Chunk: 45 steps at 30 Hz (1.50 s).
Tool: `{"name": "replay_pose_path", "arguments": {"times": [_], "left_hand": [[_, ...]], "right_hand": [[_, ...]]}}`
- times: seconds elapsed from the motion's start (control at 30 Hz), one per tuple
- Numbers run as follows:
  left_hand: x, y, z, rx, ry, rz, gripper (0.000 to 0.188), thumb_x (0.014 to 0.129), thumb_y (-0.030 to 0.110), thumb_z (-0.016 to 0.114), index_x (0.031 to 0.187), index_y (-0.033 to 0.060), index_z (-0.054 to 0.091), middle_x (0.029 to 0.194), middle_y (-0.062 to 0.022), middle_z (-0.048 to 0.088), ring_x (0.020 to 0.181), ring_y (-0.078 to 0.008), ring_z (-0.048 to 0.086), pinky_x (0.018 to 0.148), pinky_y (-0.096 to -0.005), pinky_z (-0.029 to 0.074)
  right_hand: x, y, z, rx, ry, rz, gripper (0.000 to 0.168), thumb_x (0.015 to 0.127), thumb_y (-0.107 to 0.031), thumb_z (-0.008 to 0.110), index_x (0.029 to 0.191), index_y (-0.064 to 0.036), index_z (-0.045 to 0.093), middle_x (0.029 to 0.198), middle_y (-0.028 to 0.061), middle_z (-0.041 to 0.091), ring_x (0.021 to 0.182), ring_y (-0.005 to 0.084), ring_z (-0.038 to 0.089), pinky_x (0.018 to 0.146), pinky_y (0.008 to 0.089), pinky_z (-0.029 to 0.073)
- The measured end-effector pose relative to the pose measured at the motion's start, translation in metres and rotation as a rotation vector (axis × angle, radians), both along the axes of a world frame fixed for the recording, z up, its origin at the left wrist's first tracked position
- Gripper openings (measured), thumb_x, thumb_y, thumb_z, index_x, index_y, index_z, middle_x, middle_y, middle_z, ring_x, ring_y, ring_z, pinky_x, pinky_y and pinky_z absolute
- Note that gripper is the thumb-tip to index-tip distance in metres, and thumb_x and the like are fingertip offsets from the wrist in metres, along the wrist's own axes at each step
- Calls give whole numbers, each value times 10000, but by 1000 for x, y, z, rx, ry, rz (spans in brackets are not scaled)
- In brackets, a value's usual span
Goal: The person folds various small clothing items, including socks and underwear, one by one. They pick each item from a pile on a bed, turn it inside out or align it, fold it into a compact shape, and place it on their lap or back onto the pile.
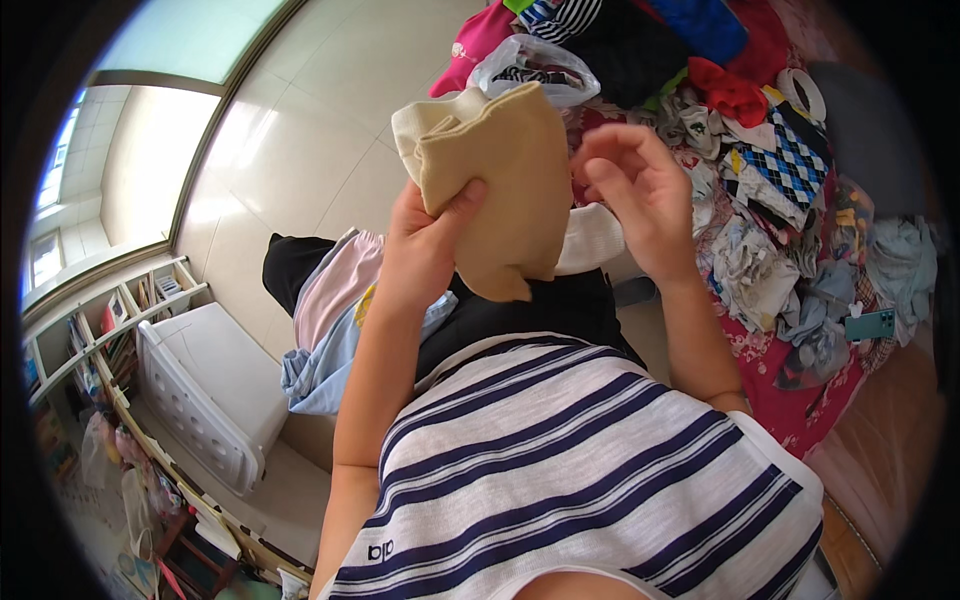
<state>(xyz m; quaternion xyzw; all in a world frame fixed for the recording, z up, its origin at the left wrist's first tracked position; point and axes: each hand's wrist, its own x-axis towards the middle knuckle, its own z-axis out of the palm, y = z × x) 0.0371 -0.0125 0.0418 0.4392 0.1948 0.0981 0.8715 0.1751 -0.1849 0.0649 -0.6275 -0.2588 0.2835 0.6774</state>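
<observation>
A folded beige knit cloth (502, 180), perhaps a garment, is held up before me in my left hand (435, 240), the thumb lying over its front. A cream ribbed part (424, 127) shows behind its upper left edge. My right hand (637, 180) is raised to the right of the cloth with its fingers curled and apart, nothing visible between them. A white ribbed knit piece (591, 241) shows behind the cloth's lower right, near my right wrist; what it belongs to is hidden. Black cloth (540, 307) covers my lap.
Light blue (330, 375), pink (337, 281) and black clothes lie at my left. A bed with a red floral cover (772, 390) bears heaped clothes, a plastic bag (536, 67) and a phone (870, 324). A white plastic bin (202, 405) and shelves (112, 322) stand at the lower left.
</observation>
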Motion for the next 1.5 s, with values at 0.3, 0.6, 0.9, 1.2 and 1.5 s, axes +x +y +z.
{"name": "replay_pose_path", "arguments": {"times": [0.3, 0.6, 0.9, 1.2, 1.5], "left_hand": [[6, 5, 16, -133, -43, 181, 283, 971, 170, 557, 1235, 73, 536, 1180, -35, 597, 1068, -139, 578, 868, -314, 502], [3, 26, 5, -95, -52, 299, 314, 981, 160, 526, 1283, 75, 502, 1225, -61, 575, 1115, -195, 573, 917, -355, 494], [-15, 4, -31, -357, -91, 59, 356, 941, 89, 505, 1287, 13, 478, 1206, -106, 578, 1062, -209, 600, 868, -339, 521], [-15, 5, -33, -621, -182, -108, 502, 989, 311, 387, 1403, 27, 375, 1383, -163, 473, 1241, -297, 507, 997, -453, 459], [17, -8, -18, 104, 81, -28, 447, 978, 130, 499, 1399, 80, 359, 1281, -103, 528, 1199, -202, 520, 996, -331, 447]], "right_hand": [[-24, 5, -51, -167, 99, 127, 510, 835, -178, 738, 1248, -12, 489, 1001, 98, 669, 900, 153, 637, 791, 286, 507], [-11, -17, -27, -308, 494, 433, 314, 900, -178, 660, 1113, 51, 636, 963, 68, 693, 851, 96, 640, 759, 236, 507], [-4, 19, 10, 194, 634, 375, 405, 972, -263, 546, 1243, 38, 536, 1155, 154, 637, 1023, 191, 633, 880, 334, 509], [-13, 15, -28, 124, 191, 130, 700, 829, -263, 756, 1369, -13, 388, 1314, 72, 506, 1202, 158, 483, 1019, 329, 397], [-1, 9, -28, -211, 207, 187, 409, 888, -195, 675, 1206, 33, 557, 1092, 107, 657, 995, 153, 620, 873, 296, 490]]}}
